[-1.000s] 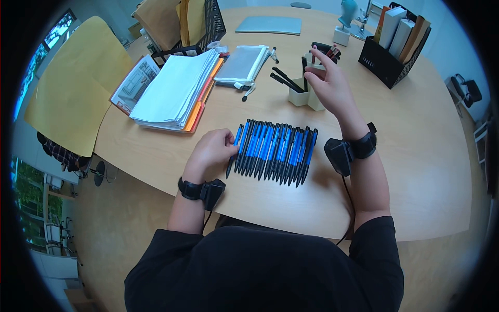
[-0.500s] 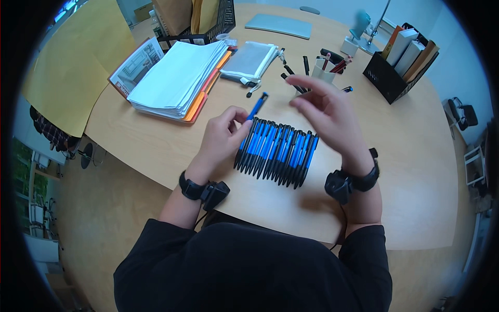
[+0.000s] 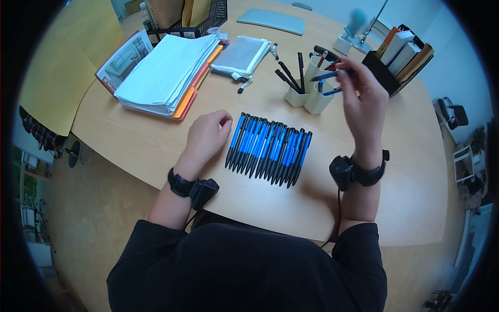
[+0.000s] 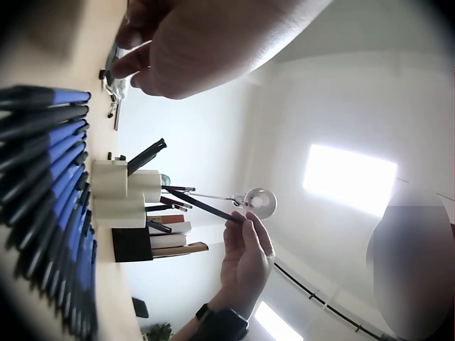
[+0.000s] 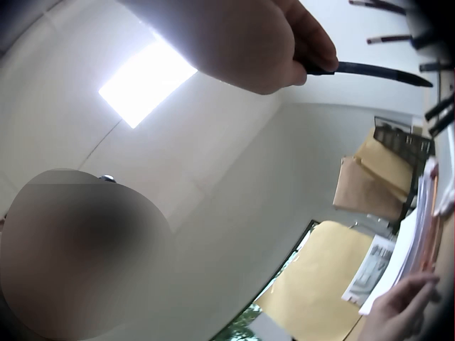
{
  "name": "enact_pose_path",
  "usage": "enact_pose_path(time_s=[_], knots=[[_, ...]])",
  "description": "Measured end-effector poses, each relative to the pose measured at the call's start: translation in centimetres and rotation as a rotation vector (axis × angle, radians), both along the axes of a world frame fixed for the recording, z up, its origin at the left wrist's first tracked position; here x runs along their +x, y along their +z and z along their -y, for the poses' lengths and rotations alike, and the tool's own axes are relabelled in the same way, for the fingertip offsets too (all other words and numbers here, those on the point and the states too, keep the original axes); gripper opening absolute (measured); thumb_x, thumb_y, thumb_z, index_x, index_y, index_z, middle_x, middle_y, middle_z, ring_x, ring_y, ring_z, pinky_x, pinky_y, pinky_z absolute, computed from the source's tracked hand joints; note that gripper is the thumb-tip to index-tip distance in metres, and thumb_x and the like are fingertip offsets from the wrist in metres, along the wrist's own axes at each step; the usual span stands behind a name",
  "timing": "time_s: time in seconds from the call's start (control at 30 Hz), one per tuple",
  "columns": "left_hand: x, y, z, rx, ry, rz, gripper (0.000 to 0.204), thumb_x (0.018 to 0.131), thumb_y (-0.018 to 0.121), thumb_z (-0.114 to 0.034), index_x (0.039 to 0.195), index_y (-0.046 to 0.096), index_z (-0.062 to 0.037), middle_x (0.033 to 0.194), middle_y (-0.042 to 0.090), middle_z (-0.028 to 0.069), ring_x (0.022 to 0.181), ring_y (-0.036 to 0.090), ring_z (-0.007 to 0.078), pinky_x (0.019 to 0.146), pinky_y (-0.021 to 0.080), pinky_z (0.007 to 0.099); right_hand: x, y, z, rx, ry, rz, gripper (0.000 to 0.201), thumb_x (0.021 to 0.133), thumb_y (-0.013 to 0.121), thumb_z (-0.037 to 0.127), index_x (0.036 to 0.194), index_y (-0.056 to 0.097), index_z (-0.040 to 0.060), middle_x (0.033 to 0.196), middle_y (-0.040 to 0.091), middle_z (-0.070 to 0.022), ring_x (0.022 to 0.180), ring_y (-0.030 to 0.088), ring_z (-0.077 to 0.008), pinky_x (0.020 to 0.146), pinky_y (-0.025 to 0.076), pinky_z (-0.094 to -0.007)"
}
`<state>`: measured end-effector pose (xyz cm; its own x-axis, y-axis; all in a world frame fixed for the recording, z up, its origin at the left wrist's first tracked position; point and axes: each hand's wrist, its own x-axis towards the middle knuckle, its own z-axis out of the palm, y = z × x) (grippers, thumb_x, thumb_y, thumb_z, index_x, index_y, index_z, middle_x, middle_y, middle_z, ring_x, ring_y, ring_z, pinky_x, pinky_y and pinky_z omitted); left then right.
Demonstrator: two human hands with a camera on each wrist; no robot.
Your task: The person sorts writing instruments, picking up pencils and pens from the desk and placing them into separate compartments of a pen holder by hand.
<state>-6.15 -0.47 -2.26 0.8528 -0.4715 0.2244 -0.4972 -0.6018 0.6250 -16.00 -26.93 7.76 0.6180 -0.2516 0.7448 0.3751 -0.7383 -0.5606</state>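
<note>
My right hand pinches a ballpoint pen between thumb and fingers, over the cream pen holder. The right wrist view shows the pen's dark length jutting out of the fingertips. Black pens stand in one cup of the holder, and blue-and-black pens lean in another. At the left end of a row of blue-and-black pens, my left hand is low over the table, fingers loosely curled with nothing in them. All the pens in the row lie side by side, tips toward me.
Left of the row is a stack of papers with coloured folders. Behind it a zip pouch lies flat. A closed laptop is at the back. A black file box with books stands beyond my right hand.
The left hand took the pen at the row's left end and raised it, then came back down without it. The right hand, empty before, now holds a pen at the holder.
</note>
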Motion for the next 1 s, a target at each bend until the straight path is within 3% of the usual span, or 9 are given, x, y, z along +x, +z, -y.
enact_pose_path(time_s=[0.17,0.33,0.57,0.67,0.73,0.8,0.87,0.93,1.0], knots=[[0.3,-0.6,0.0,0.297,-0.088,-0.057,0.024,0.081,0.066,-0.024,0.079,0.067,-0.0007,0.073,0.067,0.0134,0.063,0.063,0.027,0.062,0.049,0.0373,0.9,-0.6,2.8,-0.222,-0.33,0.008,0.021,0.087,0.061,0.002,0.107,0.065,0.0017,0.086,0.069,-0.0134,0.071,0.069,-0.0208,0.064,0.052,-0.0288],[0.7,-0.1,0.1,0.38,-0.082,-0.223,0.02,0.075,0.066,-0.025,0.073,0.067,-0.0052,0.074,0.067,0.0139,0.073,0.065,0.0306,0.068,0.052,0.0399,2.3,-3.1,4.6,-0.278,-0.341,-0.248,0.02,0.084,0.063,0.008,0.103,0.066,0.0017,0.09,0.068,-0.0169,0.075,0.067,-0.0312,0.068,0.051,-0.0396],[0.4,-0.5,0.5,0.485,-0.012,-0.134,0.019,0.072,0.064,-0.021,0.07,0.065,-0.0023,0.067,0.065,0.0143,0.066,0.065,0.0267,0.063,0.051,0.037,1.4,-1.8,3.8,-0.259,-0.362,-0.199,0.021,0.085,0.062,0.009,0.105,0.066,0.0014,0.094,0.068,-0.0175,0.075,0.068,-0.0283,0.069,0.052,-0.0372],[1.4,-1.2,0.1,0.342,-0.001,-0.223,0.02,0.073,0.065,-0.022,0.071,0.065,-0.0016,0.066,0.064,0.0144,0.062,0.064,0.0251,0.061,0.05,0.0357,0.5,-0.8,1.8,-0.183,-0.279,-0.132,0.023,0.086,0.063,0.011,0.106,0.066,0.0008,0.094,0.069,-0.0156,0.074,0.068,-0.0238,0.066,0.052,-0.0335],[1.4,-1.1,0.0,0.21,-0.003,-0.319,0.024,0.074,0.066,-0.026,0.073,0.067,-0.0025,0.071,0.066,0.0157,0.063,0.064,0.0275,0.062,0.051,0.0371,0.1,-0.7,0.1,-0.079,-0.055,-0.15,0.023,0.087,0.063,0.011,0.107,0.066,-0.0003,0.091,0.07,-0.0137,0.076,0.068,-0.0193,0.065,0.053,-0.0303],[0.1,-0.8,0.5,-0.211,-0.126,-0.149,0.021,0.08,0.067,-0.022,0.079,0.067,-0.0012,0.068,0.065,0.0109,0.057,0.061,0.0174,0.056,0.048,0.0301,0.1,-0.9,-1.6,-0.066,0.051,-0.231,0.028,0.088,0.062,0.009,0.114,0.063,0.0014,0.098,0.07,-0.0118,0.08,0.067,-0.0161,0.068,0.053,-0.0282],[-1.6,0.9,1.1,-0.295,-0.224,-0.15,0.02,0.083,0.066,-0.02,0.082,0.066,-0.0006,0.067,0.064,0.0077,0.057,0.059,0.0128,0.055,0.046,0.027,-0.2,-1.2,-3.7,-0.052,0.154,-0.316,0.034,0.088,0.062,0.006,0.122,0.06,0.0031,0.105,0.069,-0.0099,0.084,0.066,-0.0129,0.072,0.052,-0.0261],[-2.2,0.9,1.4,-0.462,-0.399,-0.225,0.016,0.088,0.065,-0.016,0.089,0.064,0.0001,0.067,0.061,0.0,0.057,0.051,0.004,0.052,0.041,0.0214,-0.4,-1.3,-5.7,0.183,0.406,-0.394,0.048,0.087,0.062,0.004,0.133,0.05,0.004,0.112,0.066,-0.0119,0.085,0.064,-0.0129,0.072,0.052,-0.025],[-2.0,0.2,1.5,-0.466,-0.424,-0.25,0.015,0.088,0.066,-0.015,0.089,0.065,0.0001,0.067,0.06,-0.0005,0.057,0.05,0.0035,0.052,0.04,0.0209,0.0,-2.1,-6.2,0.243,0.58,-0.512,0.05,0.087,0.061,0.002,0.135,0.046,0.0013,0.11,0.065,-0.013,0.085,0.064,-0.0135,0.074,0.052,-0.0253]])
